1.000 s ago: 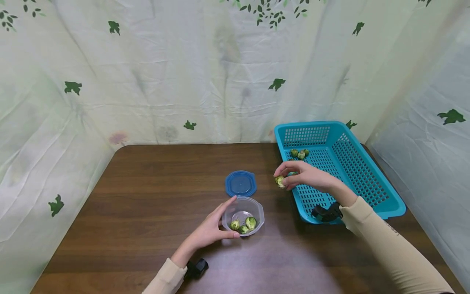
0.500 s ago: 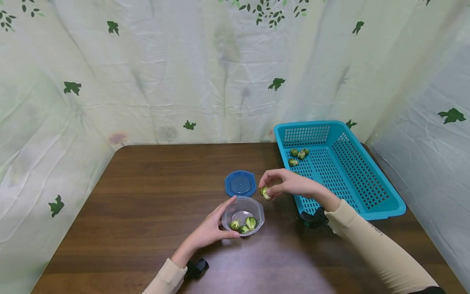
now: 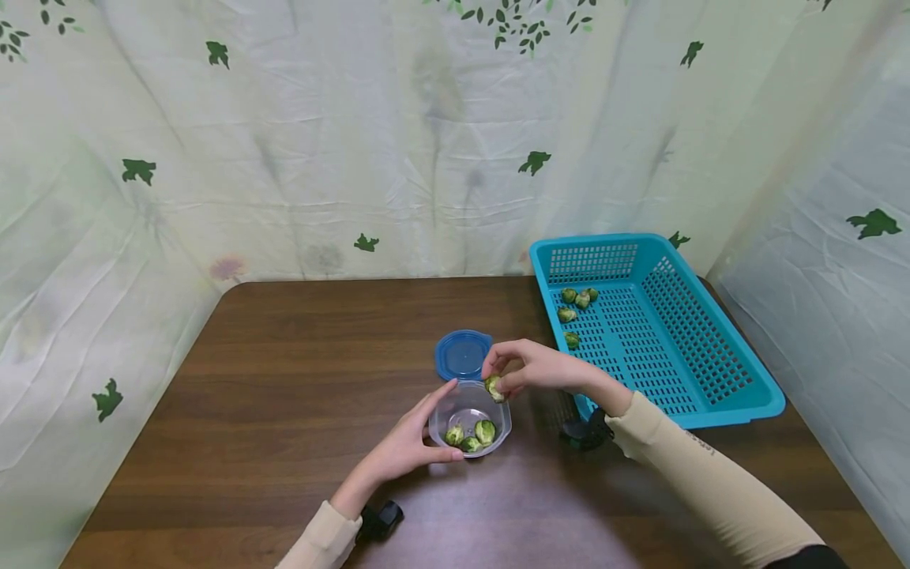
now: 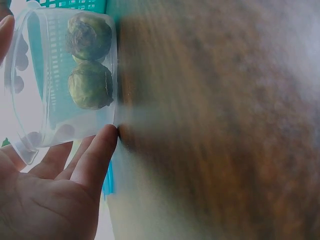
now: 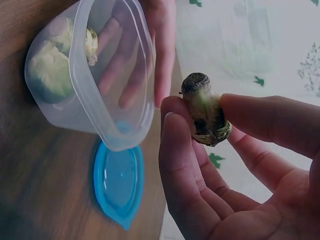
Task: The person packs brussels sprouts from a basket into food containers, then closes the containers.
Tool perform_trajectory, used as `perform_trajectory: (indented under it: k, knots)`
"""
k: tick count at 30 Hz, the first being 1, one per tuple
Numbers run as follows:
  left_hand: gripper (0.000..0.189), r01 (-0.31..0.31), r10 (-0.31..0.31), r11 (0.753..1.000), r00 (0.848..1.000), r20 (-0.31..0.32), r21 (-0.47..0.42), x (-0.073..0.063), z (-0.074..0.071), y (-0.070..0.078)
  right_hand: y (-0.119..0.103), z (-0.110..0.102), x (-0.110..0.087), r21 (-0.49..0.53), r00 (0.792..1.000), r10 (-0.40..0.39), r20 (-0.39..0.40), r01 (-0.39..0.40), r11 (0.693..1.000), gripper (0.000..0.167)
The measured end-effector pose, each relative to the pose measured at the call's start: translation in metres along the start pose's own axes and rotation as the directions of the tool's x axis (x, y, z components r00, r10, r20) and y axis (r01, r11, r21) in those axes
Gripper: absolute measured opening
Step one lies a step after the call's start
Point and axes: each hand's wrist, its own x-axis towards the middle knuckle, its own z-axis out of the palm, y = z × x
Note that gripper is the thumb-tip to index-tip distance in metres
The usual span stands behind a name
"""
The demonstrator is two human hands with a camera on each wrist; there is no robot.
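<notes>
My right hand (image 3: 529, 365) pinches a Brussels sprout (image 5: 206, 112) between thumb and fingertips, at the right rim of a clear plastic container (image 3: 442, 411). The sprout's cut stem end shows in the right wrist view. Spread around the container's left side, my left hand (image 3: 408, 438) holds it with the thumb at the front and the fingers along the far side. The container stands upright on the table. Inside lie three Brussels sprouts (image 3: 485, 431), two of them seen through the wall in the left wrist view. Behind the container lies its blue lid (image 3: 462, 356), flat.
A blue perforated basket (image 3: 732, 348) stands at the right of the wooden table (image 3: 298, 371). Several Brussels sprouts (image 3: 582, 299) lie along its left side. A pale curtain (image 3: 320, 142) with leaf prints hangs behind and at both sides.
My right hand has moved left from the basket's edge to the container's rim, carrying the sprout. The left hand and the container have stayed in place.
</notes>
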Motion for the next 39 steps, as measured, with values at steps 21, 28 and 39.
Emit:
perform_trajectory:
  k: [21, 28, 39]
  knots:
    - [0.093, 0.023, -0.023, 1.0, 1.0, -0.003, 0.0, -0.002, 0.0, 0.004, 0.003, 0.02, 0.016, -0.119, 0.999, 0.018, 0.034, -0.014, 0.993, 0.016]
    - [0.092, 0.031, -0.031, 0.999, 1.0, 0.004, 0.014, -0.001, 0.0, 0.002, 0.004, 0.024, 0.019, -0.139, 0.999, 0.03, 0.039, -0.024, 0.99, 0.015]
    - [0.091, 0.028, -0.028, 1.0, 1.0, 0.003, 0.015, -0.003, -0.001, 0.019, 0.004, 0.026, 0.017, -0.135, 0.998, 0.04, 0.051, -0.032, 0.99, 0.018]
